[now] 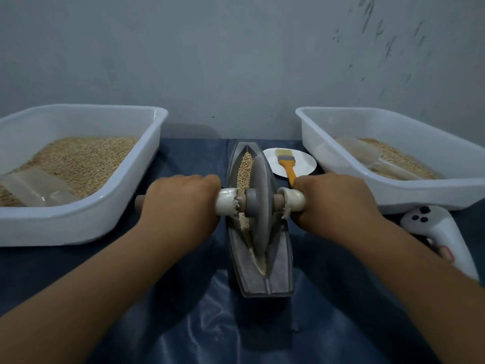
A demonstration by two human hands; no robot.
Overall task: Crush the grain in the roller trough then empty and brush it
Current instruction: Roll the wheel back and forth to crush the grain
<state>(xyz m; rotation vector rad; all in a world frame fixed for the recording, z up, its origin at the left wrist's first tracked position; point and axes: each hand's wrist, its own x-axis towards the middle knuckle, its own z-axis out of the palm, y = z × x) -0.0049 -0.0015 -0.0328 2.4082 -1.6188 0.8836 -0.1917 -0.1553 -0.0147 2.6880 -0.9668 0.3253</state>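
The grey metal roller disc (258,203) is standing in the long grey boat-shaped trough (273,274) on tan grain (244,166), between the grips. The left hand (181,203) and right hand (333,200) are curling around its wooden axle handles (225,204). Beyond the right hand, an orange-handled brush (287,165) is lying on a white round plate (304,164).

white controller (437,232) at right — on dark blue cloth (236,332), grey wall (236,61) behind
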